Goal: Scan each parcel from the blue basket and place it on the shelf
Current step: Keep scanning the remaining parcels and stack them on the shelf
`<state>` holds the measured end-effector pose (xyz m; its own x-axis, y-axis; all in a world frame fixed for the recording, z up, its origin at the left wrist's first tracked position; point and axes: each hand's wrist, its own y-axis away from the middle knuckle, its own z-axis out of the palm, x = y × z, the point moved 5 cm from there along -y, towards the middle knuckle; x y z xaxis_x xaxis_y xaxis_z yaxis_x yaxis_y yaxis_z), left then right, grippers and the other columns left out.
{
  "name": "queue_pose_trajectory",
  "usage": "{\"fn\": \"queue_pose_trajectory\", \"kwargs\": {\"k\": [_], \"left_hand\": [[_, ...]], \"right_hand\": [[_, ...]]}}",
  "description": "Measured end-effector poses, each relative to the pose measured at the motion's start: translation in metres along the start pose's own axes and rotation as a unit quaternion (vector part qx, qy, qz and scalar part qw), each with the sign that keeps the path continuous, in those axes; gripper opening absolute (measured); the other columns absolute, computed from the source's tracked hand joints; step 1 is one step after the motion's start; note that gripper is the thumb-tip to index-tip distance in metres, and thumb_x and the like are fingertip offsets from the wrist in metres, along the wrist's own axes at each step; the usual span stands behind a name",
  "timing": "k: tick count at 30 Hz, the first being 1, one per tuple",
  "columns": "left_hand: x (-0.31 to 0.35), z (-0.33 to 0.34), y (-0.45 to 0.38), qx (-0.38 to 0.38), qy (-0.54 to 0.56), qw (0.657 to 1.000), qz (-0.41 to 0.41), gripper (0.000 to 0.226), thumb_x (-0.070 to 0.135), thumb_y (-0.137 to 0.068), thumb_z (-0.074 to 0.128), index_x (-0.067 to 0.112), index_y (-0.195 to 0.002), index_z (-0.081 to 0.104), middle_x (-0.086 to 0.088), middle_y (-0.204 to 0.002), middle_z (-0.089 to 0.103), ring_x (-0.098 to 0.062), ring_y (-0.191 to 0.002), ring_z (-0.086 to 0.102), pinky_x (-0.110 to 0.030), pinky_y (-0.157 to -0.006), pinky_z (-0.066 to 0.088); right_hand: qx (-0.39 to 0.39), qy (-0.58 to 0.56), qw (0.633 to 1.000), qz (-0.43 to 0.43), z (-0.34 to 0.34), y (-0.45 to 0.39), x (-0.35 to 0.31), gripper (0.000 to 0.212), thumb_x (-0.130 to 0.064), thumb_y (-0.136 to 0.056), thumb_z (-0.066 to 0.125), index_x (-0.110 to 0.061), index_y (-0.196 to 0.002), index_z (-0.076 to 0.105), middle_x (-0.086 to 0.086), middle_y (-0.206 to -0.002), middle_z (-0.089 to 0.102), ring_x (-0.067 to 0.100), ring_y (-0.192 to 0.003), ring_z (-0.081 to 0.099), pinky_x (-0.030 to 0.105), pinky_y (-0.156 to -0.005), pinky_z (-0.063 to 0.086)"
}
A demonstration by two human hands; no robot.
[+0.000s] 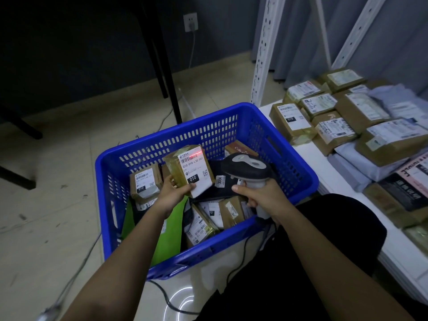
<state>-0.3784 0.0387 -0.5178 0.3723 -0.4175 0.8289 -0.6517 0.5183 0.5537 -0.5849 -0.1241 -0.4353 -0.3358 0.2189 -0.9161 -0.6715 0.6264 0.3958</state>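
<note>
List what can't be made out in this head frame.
- Small print on the held parcel's label: too small.
- Blue basket floor: covered by parcels.
- Scanner trigger: hidden by the right hand.
- Shelf parcels at right: cut off by the frame edge.

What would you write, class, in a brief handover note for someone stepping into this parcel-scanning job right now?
Left hand holds a brown parcel above the blue basket, label up.
Right hand grips the scanner; its red line lies on the parcel's barcode.
Done: many parcels already lie on the white shelf to the right.
Left: shelve this parcel, then scan and shelve the several remaining in the basket.
</note>
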Motion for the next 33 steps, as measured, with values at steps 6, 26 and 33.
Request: {"fn": "queue_pose_trajectory", "kwargs": {"k": [6,26,33], "left_hand": [[0.002,0.003,0.004,-0.005,-0.016,1.000,0.003,0.127,0.047,-0.037,0.089,0.020,-0.145,0.027,-0.007,-0.130,0.057,-0.026,-0.113,0.059,-0.047,-0.102,0.045],[0.164,0.188,0.068,-0.120,-0.007,0.967,0.226,0.079,0.012,-0.077,0.077,0.020,-0.140,0.030,0.004,-0.128,0.054,0.001,-0.093,0.056,-0.010,-0.059,0.049],[0.206,0.307,0.125,-0.235,-0.041,0.928,0.287,0.062,0.002,-0.077,0.075,0.020,-0.124,0.040,0.006,-0.110,0.064,-0.001,-0.089,0.063,-0.012,-0.068,0.053]], "right_hand": [[-0.002,-0.010,1.000,0.006,-0.001,0.002,0.001,0.022,-0.017,-0.073,0.082,-0.008,-0.075,0.063,0.002,-0.055,0.052,0.009,-0.044,0.045,0.024,-0.049,0.043],[0.349,-0.161,0.906,-0.176,-0.182,0.031,-0.068,0.041,-0.016,-0.092,0.063,-0.009,-0.130,0.049,0.006,-0.104,0.064,0.017,-0.081,0.061,0.032,-0.076,0.051],[0.398,-0.055,0.907,-0.127,-0.303,0.106,-0.047,0.040,-0.024,-0.092,0.062,-0.011,-0.129,0.054,0.004,-0.126,0.059,0.024,-0.114,0.056,0.037,-0.096,0.045]]}}
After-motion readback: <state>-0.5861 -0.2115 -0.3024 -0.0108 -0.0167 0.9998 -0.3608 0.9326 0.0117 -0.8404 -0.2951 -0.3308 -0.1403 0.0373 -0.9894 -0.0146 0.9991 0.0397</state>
